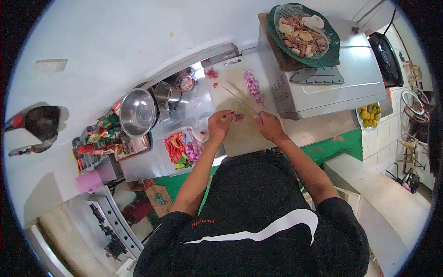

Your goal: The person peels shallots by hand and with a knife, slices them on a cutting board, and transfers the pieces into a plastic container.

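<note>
My right hand point(270, 126) grips the handle of a knife point(243, 101), whose long blade slants up and left over the white cutting board point(240, 143). To its left, my left hand point(220, 125) is closed with the fingertips drawn together; whatever they pinch is too small to make out. A small purple piece of shallot point(239, 117) lies on the board between my hands. Farther up the board is a strip of chopped shallots point(252, 87). Chopped red bits point(211, 74) lie near the board's top left corner.
Left of the board, a tray holds red chilies point(174, 147), purple shallots point(193, 150) and green pieces point(183, 161). Behind it stand a steel bowl point(138, 112) and small cups point(163, 92). At right is a metal appliance point(323, 92) bearing a green netted basket point(334, 46) and a knife sheath point(317, 75).
</note>
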Demonstrator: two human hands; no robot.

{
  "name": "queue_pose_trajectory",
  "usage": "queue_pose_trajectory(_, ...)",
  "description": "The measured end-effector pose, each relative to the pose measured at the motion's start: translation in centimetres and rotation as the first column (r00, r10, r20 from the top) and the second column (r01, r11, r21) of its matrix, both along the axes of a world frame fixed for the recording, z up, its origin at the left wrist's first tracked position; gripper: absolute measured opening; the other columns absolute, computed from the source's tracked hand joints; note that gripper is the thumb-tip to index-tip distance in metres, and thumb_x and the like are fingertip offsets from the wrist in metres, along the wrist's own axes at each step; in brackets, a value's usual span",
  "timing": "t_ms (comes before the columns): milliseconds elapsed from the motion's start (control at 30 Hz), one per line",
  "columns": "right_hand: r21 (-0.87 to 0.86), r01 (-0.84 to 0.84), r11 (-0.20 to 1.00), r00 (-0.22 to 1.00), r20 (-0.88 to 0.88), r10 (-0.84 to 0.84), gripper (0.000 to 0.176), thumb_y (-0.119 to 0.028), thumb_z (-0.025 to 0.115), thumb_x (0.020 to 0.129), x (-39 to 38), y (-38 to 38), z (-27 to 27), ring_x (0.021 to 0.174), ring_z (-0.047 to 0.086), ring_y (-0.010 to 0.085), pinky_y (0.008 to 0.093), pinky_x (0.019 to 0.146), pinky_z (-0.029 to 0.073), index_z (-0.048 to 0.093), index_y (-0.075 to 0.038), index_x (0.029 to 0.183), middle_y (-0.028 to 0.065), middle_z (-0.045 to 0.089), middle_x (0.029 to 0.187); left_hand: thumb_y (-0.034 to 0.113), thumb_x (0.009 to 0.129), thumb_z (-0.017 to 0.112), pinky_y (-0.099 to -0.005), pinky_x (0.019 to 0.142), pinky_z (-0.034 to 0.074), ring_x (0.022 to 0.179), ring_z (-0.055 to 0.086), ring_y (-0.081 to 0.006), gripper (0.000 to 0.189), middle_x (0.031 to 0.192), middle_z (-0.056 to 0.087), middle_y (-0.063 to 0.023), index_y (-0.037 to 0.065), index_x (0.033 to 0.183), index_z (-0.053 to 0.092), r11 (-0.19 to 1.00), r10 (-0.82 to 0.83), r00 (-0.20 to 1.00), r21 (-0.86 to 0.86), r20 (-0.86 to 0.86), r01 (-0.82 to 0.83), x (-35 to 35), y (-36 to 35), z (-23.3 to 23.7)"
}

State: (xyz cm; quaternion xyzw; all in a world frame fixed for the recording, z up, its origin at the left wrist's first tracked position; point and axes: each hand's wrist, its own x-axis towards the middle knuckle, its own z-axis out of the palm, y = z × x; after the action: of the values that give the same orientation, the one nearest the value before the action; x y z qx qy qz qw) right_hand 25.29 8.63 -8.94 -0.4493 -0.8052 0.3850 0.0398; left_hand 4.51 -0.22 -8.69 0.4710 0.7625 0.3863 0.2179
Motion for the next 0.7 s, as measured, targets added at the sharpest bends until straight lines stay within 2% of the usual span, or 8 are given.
queue_pose_trajectory(133,0.083,-0.031,0.996,0.999,0.029,0.029,0.045,-0.042,0.045,0.095,2.1,-1.5,0.2,0.085,0.062,0.0422,0.0503,0.078,0.048,0.057,0.001,0.095,0.0236,0.063,0.093,0.020,0.080,0.074,-0.0301,0.069,0.050,0.077,0.064,-0.0186,0.019,0.089,0.070,-0.0086,0.007,0.094,0.072,0.992,0.033,0.999,-0.122,-0.015,-0.035,-0.1,-1.4,2.9)
queue_pose_trajectory(200,0.123,-0.027,0.992,0.999,0.036,0.022,0.045,-0.042,0.045,0.095,3.1,-2.6,0.8,0.083,0.062,0.0417,0.0503,0.077,0.049,0.058,0.001,0.095,0.0227,0.063,0.093,0.015,0.078,0.075,-0.0300,0.070,0.050,0.074,0.062,-0.0161,0.020,0.090,0.070,-0.0087,0.007,0.097,0.072,0.999,0.029,0.998,-0.018,0.063,-0.028,-0.7,-2.9,3.1)
queue_pose_trajectory(267,0.155,0.001,0.988,0.978,0.207,-0.034,0.040,-0.039,0.049,0.094,4.3,-3.5,0.7,0.080,0.062,0.0404,0.0503,0.072,0.049,0.059,-0.001,0.094,0.0214,0.063,0.090,0.011,0.077,0.074,-0.0295,0.069,0.050,0.073,0.063,-0.0177,0.022,0.088,0.069,-0.0086,0.007,0.098,0.071,0.995,0.092,0.982,0.021,0.163,-0.097,-0.8,-4.8,4.3)
queue_pose_trajectory(333,0.198,-0.031,0.980,0.981,0.196,-0.009,0.038,-0.039,0.051,0.093,5.2,-4.1,2.3,0.079,0.063,0.0390,0.0490,0.071,0.050,0.058,-0.002,0.094,0.0201,0.062,0.090,0.008,0.076,0.073,-0.0289,0.068,0.050,0.071,0.063,-0.0193,0.024,0.086,0.069,-0.0085,0.008,0.099,0.071,0.984,0.150,0.952,0.056,0.266,-0.171,-1.2,-6.8,5.4)
queue_pose_trajectory(433,0.259,-0.057,0.964,0.986,0.163,0.014,0.034,-0.036,0.055,0.091,6.4,-4.8,2.4,0.077,0.063,0.0379,0.0478,0.069,0.051,0.058,-0.002,0.093,0.0177,0.062,0.089,0.006,0.078,0.070,-0.0283,0.067,0.050,0.070,0.063,-0.0190,0.024,0.088,0.068,-0.0089,0.006,0.102,0.069,0.993,0.111,0.990,0.039,0.092,-0.115,-2.6,-10.5,6.2)
queue_pose_trajectory(500,0.287,-0.070,0.955,0.989,0.143,0.030,0.031,-0.034,0.057,0.090,6.7,-5.1,2.0,0.076,0.062,0.0380,0.0479,0.068,0.050,0.059,-0.002,0.093,0.0167,0.061,0.087,0.007,0.078,0.069,-0.0298,0.065,0.050,0.069,0.062,-0.0187,0.021,0.083,0.067,-0.0093,0.005,0.099,0.068,0.993,0.116,0.986,-0.005,-0.120,-0.118,-3.3,-12.7,6.1)
queue_pose_trajectory(567,0.340,-0.102,0.935,0.968,0.251,0.014,0.029,-0.031,0.059,0.089,6.7,-5.2,1.9,0.074,0.062,0.0369,0.0458,0.066,0.051,0.059,-0.002,0.094,0.0154,0.060,0.085,0.008,0.078,0.070,-0.0307,0.063,0.049,0.067,0.061,-0.0191,0.020,0.080,0.066,-0.0095,0.004,0.097,0.067,0.982,0.186,0.980,0.000,-0.070,-0.187,-3.8,-14.8,5.0)
queue_pose_trajectory(700,0.437,-0.137,0.889,0.976,0.210,0.047,0.032,-0.036,0.056,0.090,6.1,-4.9,1.3,0.074,0.065,0.0349,0.0455,0.063,0.053,0.058,-0.004,0.095,0.0148,0.061,0.088,0.010,0.077,0.071,-0.0333,0.059,0.048,0.062,0.060,-0.0205,0.019,0.072,0.063,-0.0109,0.005,0.095,0.066,0.943,0.328,0.945,-0.056,0.005,-0.328,-4.5,-17.5,4.4)
